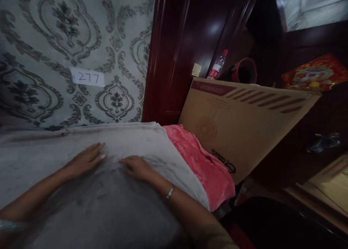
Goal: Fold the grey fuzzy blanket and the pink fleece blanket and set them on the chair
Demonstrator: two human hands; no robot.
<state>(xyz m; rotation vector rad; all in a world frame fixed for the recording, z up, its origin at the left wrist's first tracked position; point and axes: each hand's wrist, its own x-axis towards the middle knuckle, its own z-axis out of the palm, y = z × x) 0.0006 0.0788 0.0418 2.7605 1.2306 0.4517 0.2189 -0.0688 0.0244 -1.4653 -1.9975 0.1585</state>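
A pale grey sheet point(103, 198) with soft creases lies spread beneath both of my hands. My left hand point(88, 158) rests on it with the fingers stretched out and the thumb apart. To its right, my right hand point(137, 166) touches the same sheet, its fingers loosely bent and pointing left. Slight blur softens the right fingertips, and I see nothing held in either hand. Past the sheet's right edge shows a pink fleecy blanket point(201, 165), partly covered by the sheet.
A large cardboard box point(244, 122) leans at the right of the blanket. Behind its top edge are a bottle with a red cap point(217, 66) and a red decoration point(315, 75). Patterned wallpaper point(116, 53) with a paper label "277" point(87, 77) and a dark red door frame point(174, 53) stand behind.
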